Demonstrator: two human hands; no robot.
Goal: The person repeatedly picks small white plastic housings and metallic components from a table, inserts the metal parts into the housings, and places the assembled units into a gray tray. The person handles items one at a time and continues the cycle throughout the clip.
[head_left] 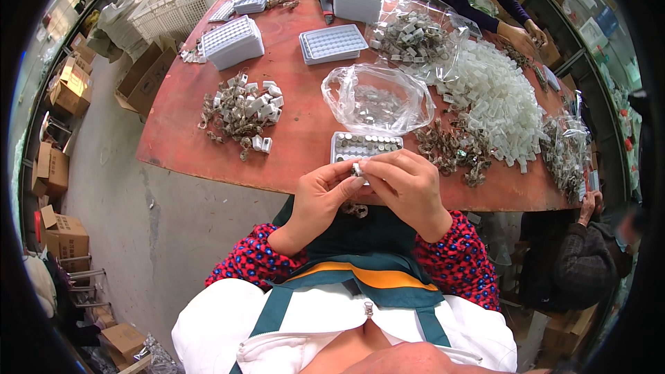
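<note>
In front of my body, at the table's near edge, both my hands meet over one small white plastic case (357,168). My left hand (320,195) pinches it between thumb and fingers. The fingertips of my right hand (409,183) close on it from the other side and partly hide it. A brownish coiled wire (355,210) hangs below the fingers; whether it joins the case I cannot tell. Just beyond my hands lies a pale tray (335,152) with rows of round silver cells (370,139), its near part covered by my hands.
White cases with coiled wires form a pile (242,111) at left. A clear plastic bag (377,100) lies behind the tray. Translucent pieces (495,97) are heaped at right, beside more wired parts (454,149). Tray stacks (232,41) stand farther back. Co-workers' hands (523,36) work at far right.
</note>
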